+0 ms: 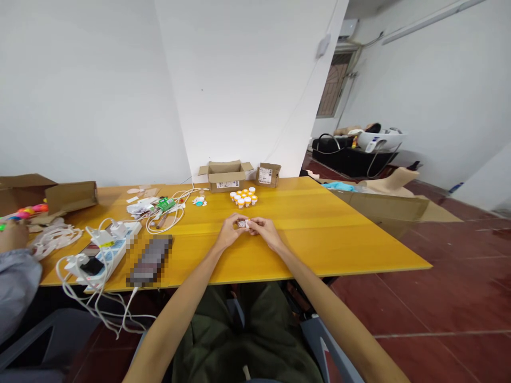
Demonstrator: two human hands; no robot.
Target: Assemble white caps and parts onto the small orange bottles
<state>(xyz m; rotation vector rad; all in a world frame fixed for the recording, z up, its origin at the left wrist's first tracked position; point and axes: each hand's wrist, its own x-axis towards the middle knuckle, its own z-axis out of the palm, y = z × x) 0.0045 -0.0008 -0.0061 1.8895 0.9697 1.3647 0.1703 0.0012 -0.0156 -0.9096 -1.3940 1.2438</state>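
Over the middle of the yellow table (319,247), my left hand (229,231) and my right hand (265,230) meet around one small jar (242,224). It lies on its side, with a dark printed label toward the left and a white and orange end toward the right. Fingers of both hands are closed on it and cover part of it. Just beyond my hands stands a cluster of several small jars (247,201) with white lids and orange bands.
An open cardboard box (227,183) and a smaller carton (268,175) stand against the wall. Left are a phone (150,260), a power strip (115,255) with tangled cables and assorted packets (146,207). A co-worker's hand (14,235) is at the far left, by colourful balls.
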